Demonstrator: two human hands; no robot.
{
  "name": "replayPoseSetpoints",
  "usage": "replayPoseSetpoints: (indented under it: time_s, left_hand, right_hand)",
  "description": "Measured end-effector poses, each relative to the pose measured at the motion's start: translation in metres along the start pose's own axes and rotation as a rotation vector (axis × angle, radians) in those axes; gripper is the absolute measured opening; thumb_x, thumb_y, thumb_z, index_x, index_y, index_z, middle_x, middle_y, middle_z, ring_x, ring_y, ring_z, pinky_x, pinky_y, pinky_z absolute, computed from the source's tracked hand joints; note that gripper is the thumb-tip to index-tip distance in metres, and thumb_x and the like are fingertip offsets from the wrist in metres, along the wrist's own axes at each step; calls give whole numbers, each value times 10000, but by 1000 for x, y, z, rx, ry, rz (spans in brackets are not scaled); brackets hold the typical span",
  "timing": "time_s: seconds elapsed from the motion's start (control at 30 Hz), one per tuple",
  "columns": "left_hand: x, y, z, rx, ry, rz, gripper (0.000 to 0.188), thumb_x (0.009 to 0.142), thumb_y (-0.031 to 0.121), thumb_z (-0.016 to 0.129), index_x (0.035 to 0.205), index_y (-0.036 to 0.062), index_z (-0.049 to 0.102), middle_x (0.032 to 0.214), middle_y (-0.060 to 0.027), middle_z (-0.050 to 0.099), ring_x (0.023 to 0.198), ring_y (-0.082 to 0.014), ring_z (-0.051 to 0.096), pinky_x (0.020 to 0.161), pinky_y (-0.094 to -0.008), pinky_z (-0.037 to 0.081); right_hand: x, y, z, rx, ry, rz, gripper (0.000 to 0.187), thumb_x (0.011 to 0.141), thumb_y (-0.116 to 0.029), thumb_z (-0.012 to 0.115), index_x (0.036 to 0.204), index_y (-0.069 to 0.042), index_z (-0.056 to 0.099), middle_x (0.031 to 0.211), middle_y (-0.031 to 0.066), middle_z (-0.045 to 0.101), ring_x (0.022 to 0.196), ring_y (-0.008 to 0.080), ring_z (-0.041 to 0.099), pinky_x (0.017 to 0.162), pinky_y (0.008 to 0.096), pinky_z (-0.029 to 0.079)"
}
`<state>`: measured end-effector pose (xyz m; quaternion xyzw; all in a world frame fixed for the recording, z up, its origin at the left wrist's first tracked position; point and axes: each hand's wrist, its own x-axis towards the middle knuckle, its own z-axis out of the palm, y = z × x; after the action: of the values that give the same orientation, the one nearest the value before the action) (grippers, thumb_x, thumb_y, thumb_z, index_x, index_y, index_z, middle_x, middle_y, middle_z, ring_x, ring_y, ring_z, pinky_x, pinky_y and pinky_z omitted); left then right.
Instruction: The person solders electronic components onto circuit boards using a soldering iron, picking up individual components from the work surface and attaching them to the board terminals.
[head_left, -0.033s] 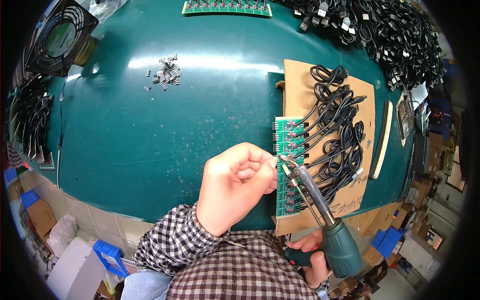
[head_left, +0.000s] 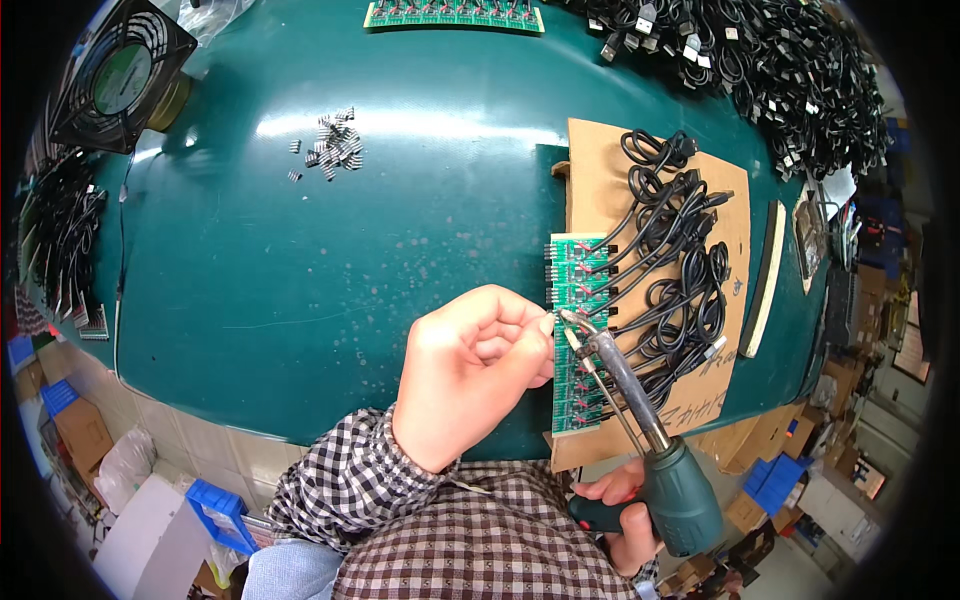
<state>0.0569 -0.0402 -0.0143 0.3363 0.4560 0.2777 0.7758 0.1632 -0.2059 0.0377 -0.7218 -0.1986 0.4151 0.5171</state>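
My left hand (head_left: 470, 370) is closed in a pinch at the left edge of a green circuit board panel (head_left: 565, 245). Whatever lies between its thumb and finger is too small and hidden to make out. My right hand (head_left: 630, 520) grips a dark green soldering gun (head_left: 683, 500) by its handle. The gun's bent metal tip touches or hovers just over the panel, right beside my left fingertips. Small black pin headers (head_left: 550, 268) stick out from the panel's upper left edge. Coiled black cables (head_left: 660, 215) run from its right side.
The panel and cables lie on a cardboard sheet (head_left: 735, 190). Loose pin headers (head_left: 335, 145) are heaped on the green tabletop (head_left: 250, 260). A black fan (head_left: 125, 75) stands far left, another board panel (head_left: 455, 16) far ahead, and piled USB cables (head_left: 760, 80) far right.
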Motion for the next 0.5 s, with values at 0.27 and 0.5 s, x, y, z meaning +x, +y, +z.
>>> replayPoseSetpoints:
  time_s: [0.27,0.5]
  left_hand:
    - [0,-3,-2,22,-15,31,95,842,48,547,860,-44,549,741,-98,621,636,-120,610,568,-224,524]
    - [1,-4,-2,30,-12,18,96,841,50,549,865,-44,549,750,-103,626,638,-120,612,571,-223,524]
  right_hand:
    - [-4,5,-2,30,55,-26,426,773,-343,587,820,56,447,689,118,457,586,207,522,608,412,549]
    - [-5,8,-5,6,17,-39,426,782,-331,579,866,61,437,663,93,454,579,205,516,610,415,549]
